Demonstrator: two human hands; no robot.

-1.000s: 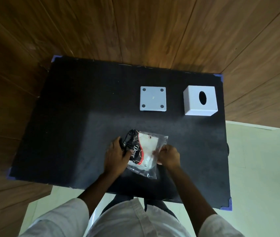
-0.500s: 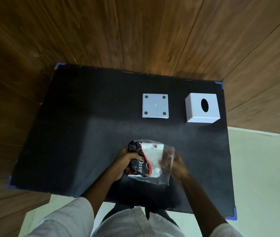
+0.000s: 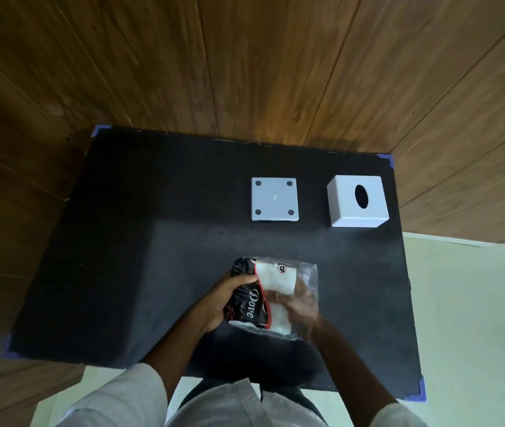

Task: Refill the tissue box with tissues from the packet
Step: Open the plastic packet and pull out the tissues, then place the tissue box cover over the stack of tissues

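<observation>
Packet [image 3: 271, 295] at 6 o'clock on black mat [image 3: 121, 241], long axis 12-to-6; left hand [image 3: 225, 298] clamped on its printed side, right hand [image 3: 302, 303] inside the clear mouth, finger spread unclear; tissue box [image 3: 357, 201] well apart at 1 o'clock, nearer right hand

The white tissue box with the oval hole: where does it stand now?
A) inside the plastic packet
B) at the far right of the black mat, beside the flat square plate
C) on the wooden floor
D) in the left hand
B: the tissue box stands on the black mat, right of the flat square plate, untouched by either hand.
</observation>
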